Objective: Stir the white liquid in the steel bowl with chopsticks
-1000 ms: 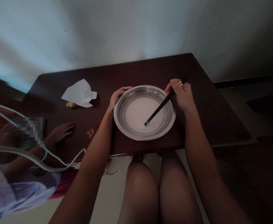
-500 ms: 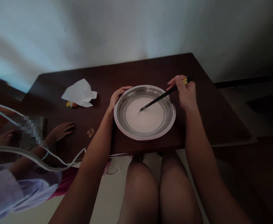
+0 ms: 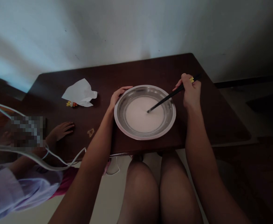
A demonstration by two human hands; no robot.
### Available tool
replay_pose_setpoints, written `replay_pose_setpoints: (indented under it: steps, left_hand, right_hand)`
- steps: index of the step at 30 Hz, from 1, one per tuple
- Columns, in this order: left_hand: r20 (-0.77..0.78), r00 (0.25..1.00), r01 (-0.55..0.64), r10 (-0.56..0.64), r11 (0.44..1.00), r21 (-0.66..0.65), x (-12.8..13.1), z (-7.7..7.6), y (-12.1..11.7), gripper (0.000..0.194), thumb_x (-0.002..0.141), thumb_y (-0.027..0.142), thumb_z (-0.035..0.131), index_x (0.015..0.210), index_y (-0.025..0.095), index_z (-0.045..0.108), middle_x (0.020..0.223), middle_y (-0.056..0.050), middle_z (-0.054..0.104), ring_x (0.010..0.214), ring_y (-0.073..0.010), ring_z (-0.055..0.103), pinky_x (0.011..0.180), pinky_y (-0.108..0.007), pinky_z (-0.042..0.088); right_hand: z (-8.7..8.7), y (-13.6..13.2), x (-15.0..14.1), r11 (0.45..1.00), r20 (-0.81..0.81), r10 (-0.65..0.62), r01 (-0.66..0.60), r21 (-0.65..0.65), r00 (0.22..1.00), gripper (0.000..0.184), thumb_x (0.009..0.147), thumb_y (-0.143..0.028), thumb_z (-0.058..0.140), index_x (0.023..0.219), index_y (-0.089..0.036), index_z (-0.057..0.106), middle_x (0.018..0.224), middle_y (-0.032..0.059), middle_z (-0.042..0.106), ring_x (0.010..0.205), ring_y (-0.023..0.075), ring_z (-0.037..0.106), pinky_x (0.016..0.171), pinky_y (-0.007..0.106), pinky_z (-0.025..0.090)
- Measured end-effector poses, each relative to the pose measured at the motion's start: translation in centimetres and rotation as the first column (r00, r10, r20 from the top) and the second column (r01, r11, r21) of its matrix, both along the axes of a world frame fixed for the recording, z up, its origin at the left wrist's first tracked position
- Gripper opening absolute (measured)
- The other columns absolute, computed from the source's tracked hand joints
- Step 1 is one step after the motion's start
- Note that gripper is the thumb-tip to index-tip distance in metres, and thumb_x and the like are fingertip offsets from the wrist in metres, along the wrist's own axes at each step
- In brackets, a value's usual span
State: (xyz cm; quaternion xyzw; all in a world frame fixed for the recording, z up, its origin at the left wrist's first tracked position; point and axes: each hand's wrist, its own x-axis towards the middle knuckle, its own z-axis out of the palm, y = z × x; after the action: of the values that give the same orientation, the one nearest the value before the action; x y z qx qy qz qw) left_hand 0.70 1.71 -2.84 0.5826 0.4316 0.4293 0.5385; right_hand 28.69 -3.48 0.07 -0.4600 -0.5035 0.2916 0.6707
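A wide stainless steel bowl [image 3: 124, 131] sits near the table's front edge, with a smooth, milky white liquid [image 3: 141, 119] in it. My left hand [image 3: 117, 95] is curled around the bowl's left side, fingers along the far rim; its thumb is hard to make out. Black chopsticks [image 3: 168, 98] with gold bands slant down over the bowl's right rim. My right hand [image 3: 190, 91] grips them near their upper end, to the right of the bowl. Their tips touch the liquid right of its middle.
On the dark wooden table [image 3: 136, 71] lie a crumpled white tissue [image 3: 78, 92], a small yellow-and-red toy [image 3: 71, 103] and a small brownish piece [image 3: 90, 133]. Another person's hand [image 3: 63, 130] rests at the left. White cables [image 3: 57, 158] cross the lower left. A wall [image 3: 131, 31] stands behind.
My right hand and the chopsticks have moved to the right, and the tips have slid rightward through the liquid. My left hand and the bowl have stayed in place.
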Motion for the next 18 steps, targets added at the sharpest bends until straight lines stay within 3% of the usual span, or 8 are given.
replay_pose_setpoints:
  steps: [4,10,15,18]
  left_hand:
    - [-0.007,1.0,-0.002,0.002,1.0,0.013,-0.01,0.04,0.02,0.039,0.077,0.025,0.041,0.102,0.015,0.07,0.111,-0.007,0.07,0.111,-0.0241,0.061,0.098,-0.037,0.047]
    - [0.01,1.0,0.01,-0.01,1.0,0.013,-0.14,-0.07,-0.03,0.039,0.077,0.027,0.043,0.102,0.016,0.07,0.113,-0.008,0.07,0.111,-0.0243,0.061,0.097,-0.036,0.047]
    - [0.036,0.999,0.0,0.001,1.0,-0.024,-0.05,-0.08,0.08,0.038,0.076,0.025,0.043,0.101,0.015,0.07,0.109,-0.008,0.072,0.106,-0.0237,0.063,0.097,-0.037,0.047]
    - [0.042,0.999,-0.001,0.003,0.999,-0.035,-0.05,-0.16,0.19,0.038,0.076,0.025,0.043,0.1,0.016,0.07,0.108,-0.007,0.072,0.106,-0.0234,0.063,0.097,-0.036,0.047]
  right_hand:
    - [0.34,-0.44,-0.5,0.984,0.093,0.173,-0.169,-0.048,0.981,0.046,0.082,-0.061,0.055,0.059,-0.021,0.058,0.054,-0.0011,0.053,0.057,0.013,0.06,0.055,0.028,0.048]
    - [0.08,-0.08,-0.02,0.999,-0.016,0.002,-0.001,0.033,1.0,0.045,0.084,-0.056,0.056,0.059,-0.019,0.054,0.057,-0.0029,0.052,0.049,0.0082,0.055,0.051,0.025,0.044]
    - [0.3,-0.42,-0.39,0.988,0.092,0.154,-0.153,-0.019,0.984,0.044,0.084,-0.057,0.055,0.061,-0.02,0.059,0.056,-0.0017,0.054,0.055,0.0109,0.059,0.056,0.026,0.048]
    - [0.41,-0.39,-0.42,0.996,0.08,0.08,-0.083,0.029,0.994,0.044,0.084,-0.057,0.055,0.061,-0.021,0.059,0.057,-0.0017,0.055,0.055,0.0106,0.059,0.056,0.027,0.048]
